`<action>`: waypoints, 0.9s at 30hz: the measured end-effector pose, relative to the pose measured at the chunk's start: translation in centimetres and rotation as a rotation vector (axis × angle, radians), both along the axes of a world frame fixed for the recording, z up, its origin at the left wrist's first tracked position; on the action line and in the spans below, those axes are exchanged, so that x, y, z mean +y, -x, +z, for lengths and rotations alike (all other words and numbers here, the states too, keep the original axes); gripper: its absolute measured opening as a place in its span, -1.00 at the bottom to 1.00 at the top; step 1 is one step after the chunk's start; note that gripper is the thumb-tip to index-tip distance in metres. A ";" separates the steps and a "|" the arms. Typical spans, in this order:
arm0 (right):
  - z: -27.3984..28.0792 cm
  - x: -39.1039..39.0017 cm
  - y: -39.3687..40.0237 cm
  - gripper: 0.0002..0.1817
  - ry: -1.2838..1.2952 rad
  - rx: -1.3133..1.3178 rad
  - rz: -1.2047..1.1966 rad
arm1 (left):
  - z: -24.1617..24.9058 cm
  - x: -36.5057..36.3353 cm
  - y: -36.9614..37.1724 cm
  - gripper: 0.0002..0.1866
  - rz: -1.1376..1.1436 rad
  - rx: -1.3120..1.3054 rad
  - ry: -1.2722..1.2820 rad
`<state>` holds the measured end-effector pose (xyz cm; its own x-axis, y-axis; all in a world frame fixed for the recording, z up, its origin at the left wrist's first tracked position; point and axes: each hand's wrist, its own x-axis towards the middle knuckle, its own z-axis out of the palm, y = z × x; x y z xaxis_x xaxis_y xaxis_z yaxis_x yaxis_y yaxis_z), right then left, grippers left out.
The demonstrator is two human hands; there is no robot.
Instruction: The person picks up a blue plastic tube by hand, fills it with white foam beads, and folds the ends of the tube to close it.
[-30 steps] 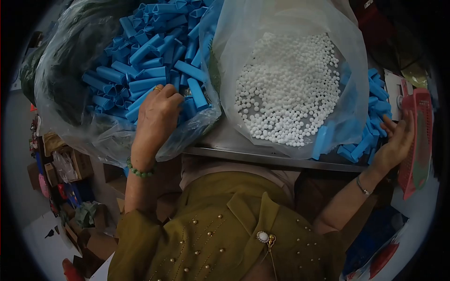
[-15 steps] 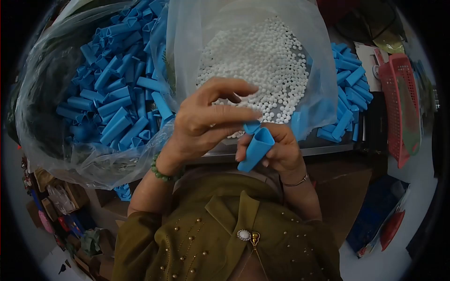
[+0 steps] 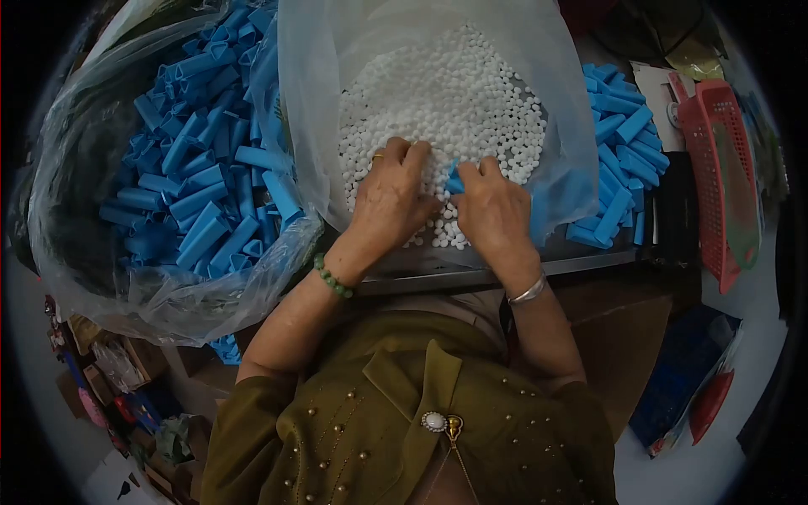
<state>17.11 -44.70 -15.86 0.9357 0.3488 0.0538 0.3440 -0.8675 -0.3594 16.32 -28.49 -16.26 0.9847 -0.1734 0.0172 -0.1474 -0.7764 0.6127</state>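
White pellets lie spread in a translucent plastic bag at the centre. My left hand, with a ring and a green bead bracelet, rests on the pellets with its fingers bent down into them; its fingertips and anything under them are hidden. Just to its right, my right hand is closed around a blue tube, which shows only in part between the two hands, down at the pellets.
A clear bag full of blue triangular tubes stands at the left. More blue tubes are piled at the right, beside a pink basket. The table's metal edge runs below the hands.
Both hands have moved forward and down onto the pellets. The blue tube, earlier held open end up near the table edge, has gone with my right hand. The small blue piece no longer shows.
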 end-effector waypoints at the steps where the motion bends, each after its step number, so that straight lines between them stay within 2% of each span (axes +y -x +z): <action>1: 0.0 0.3 -0.4 -0.79 -0.042 0.007 -0.036 | -0.5 0.2 -0.4 -0.36 0.005 -0.041 0.033; 2: 0.0 0.4 -0.7 -0.74 -0.084 0.011 -0.072 | -0.7 0.4 -0.8 -0.47 0.010 -0.085 0.067; 3: 0.0 0.4 -0.8 -0.74 -0.086 0.008 -0.074 | -0.8 0.7 -1.4 -0.47 0.008 -0.088 0.065; 5: -0.1 0.2 -0.9 -0.80 -0.203 -0.005 -0.027 | -0.9 1.3 -2.0 -0.65 0.087 0.079 0.322; 6: 0.0 0.2 -0.9 -0.80 -0.201 -0.005 -0.027 | -0.7 1.3 -2.0 -0.65 0.087 0.079 0.324; 8: 0.3 0.0 -0.7 -0.76 -0.380 0.051 -0.040 | -0.3 1.3 -2.0 -0.73 0.147 0.362 0.688; 12: -0.1 -0.4 -0.6 -0.77 -0.493 0.010 -0.052 | 0.5 1.0 -1.3 -0.71 0.077 0.182 0.682; 14: 0.1 -0.5 -0.5 -0.77 -0.658 0.112 -0.043 | 2.5 0.7 -1.1 -0.66 -0.081 -0.127 0.372; 15: 0.5 -0.5 -0.5 -0.77 -0.658 0.111 -0.044 | 3.3 0.5 -1.0 -0.66 -0.083 -0.127 0.372; 17: 1.1 -0.2 -0.2 -0.78 -0.832 0.265 -0.115 | 4.5 0.3 -0.9 -0.62 -0.139 -0.257 0.308; 23: 0.9 -0.1 0.3 -0.70 -0.905 0.172 -0.050 | 6.0 0.1 -0.5 -0.57 -0.181 -0.386 0.202; 27: 0.7 -0.1 0.6 -0.66 -0.963 0.203 -0.065 | 6.3 -0.1 -0.5 -0.56 -0.192 -0.420 0.281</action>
<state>16.55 -44.77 -15.17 0.9743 0.1876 0.1244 0.1599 -0.1879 -0.9691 16.81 -28.56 -9.95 0.8342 -0.2815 0.4742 -0.5474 -0.5264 0.6505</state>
